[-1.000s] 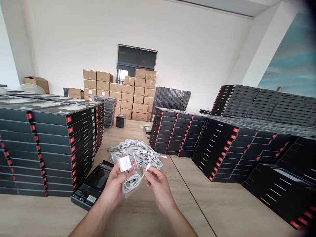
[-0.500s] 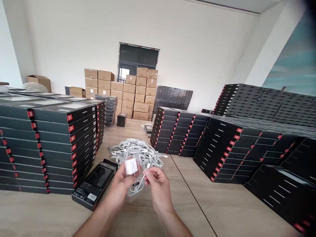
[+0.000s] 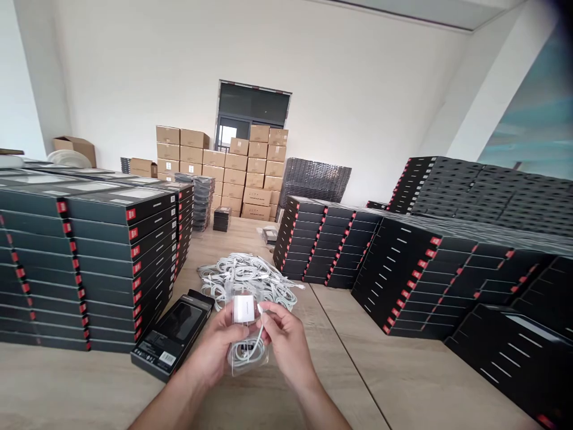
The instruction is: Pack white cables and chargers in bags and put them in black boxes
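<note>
My left hand [image 3: 221, 346] grips a small white charger block [image 3: 244, 309] together with a clear bag holding a coiled white cable [image 3: 248, 353]. My right hand [image 3: 284, 340] pinches the cable's plug end right beside the charger block. Both hands hover over the wooden table [image 3: 403, 382], close to my body. Just behind them lies a pile of bagged white cables [image 3: 248, 278]. A flat black box [image 3: 174, 333] with a red tab lies on the table to the left of my left hand.
Tall stacks of black boxes with red tabs stand on the left [image 3: 89, 263] and on the right [image 3: 447, 269]. Brown cartons [image 3: 224, 170] are piled at the far wall under a dark window. Bare wood shows at the near right of the table.
My right hand has brought the plug end in from the right until it sits against the charger block. The coiled cable in its bag has drawn in closer between my hands.
</note>
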A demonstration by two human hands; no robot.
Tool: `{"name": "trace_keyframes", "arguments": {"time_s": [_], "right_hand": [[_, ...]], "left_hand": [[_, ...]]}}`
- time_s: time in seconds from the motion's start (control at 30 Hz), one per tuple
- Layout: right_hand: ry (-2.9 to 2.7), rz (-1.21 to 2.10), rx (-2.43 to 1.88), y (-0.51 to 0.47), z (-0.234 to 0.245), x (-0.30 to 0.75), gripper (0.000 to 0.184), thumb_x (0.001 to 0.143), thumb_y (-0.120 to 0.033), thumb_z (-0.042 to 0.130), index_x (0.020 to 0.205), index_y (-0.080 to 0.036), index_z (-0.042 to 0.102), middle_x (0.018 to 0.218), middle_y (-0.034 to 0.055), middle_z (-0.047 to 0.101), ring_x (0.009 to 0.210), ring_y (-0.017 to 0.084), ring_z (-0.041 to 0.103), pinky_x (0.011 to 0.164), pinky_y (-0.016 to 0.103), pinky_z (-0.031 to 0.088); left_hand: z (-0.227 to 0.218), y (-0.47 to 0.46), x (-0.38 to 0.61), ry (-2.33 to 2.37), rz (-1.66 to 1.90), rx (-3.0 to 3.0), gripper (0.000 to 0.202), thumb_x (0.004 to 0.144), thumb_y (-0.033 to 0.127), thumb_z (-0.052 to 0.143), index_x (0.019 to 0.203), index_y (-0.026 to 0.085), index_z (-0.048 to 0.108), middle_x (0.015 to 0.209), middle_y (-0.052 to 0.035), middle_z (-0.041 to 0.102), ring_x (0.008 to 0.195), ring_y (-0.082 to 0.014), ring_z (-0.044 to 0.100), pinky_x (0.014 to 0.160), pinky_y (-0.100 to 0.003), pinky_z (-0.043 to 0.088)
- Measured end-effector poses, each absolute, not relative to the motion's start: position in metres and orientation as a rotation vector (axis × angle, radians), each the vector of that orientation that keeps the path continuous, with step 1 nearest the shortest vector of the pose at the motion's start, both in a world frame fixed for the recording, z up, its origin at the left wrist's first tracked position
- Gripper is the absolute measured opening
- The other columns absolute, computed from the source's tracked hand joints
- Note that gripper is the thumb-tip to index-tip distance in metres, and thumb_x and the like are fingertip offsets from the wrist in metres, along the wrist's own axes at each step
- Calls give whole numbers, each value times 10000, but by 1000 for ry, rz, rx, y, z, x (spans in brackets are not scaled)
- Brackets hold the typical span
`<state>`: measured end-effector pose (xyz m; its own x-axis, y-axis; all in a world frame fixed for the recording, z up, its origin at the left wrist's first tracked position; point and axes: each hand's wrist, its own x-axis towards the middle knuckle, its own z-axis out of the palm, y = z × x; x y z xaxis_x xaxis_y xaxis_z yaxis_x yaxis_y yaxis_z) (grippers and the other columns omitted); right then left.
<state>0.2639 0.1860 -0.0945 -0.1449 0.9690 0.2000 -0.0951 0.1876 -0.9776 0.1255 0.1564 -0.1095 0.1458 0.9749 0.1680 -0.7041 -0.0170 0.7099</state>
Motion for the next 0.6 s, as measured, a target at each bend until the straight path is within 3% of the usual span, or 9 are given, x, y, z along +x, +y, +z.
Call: {"name": "trace_keyframes", "arguments": {"time_s": [0.2, 0.4, 0.6], "right_hand": [[-1442, 1126, -1038, 189, -100, 267, 433, 768, -405, 666, 1121, -162, 728, 601, -2, 655, 489, 139, 512, 496, 265, 417], [-1794, 634, -1153, 190, -103, 268, 351, 874, -399, 538, 1094, -233, 755, 916, 89, 750, 820, 256, 678, 767, 365, 528], [-2009, 264, -1245, 186, -108, 262, 384, 930, -382, 454, 1238, -298, 667, 846, 87, 649, 882, 281, 627, 819, 445, 515]], "left_hand": [[-108, 155, 129, 439, 1414, 711, 538, 586, 76, 741, 1111, 161, 662, 963, -92, 751, 839, -235, 700, 793, -338, 525], [-107, 154, 131, 495, 1456, 595, 495, 541, 35, 718, 1018, 167, 696, 884, -53, 753, 820, -197, 693, 784, -293, 518], [-103, 152, 128, 522, 1498, 544, 423, 536, 51, 719, 947, 147, 695, 796, -74, 756, 666, -171, 671, 654, -269, 512]]}}
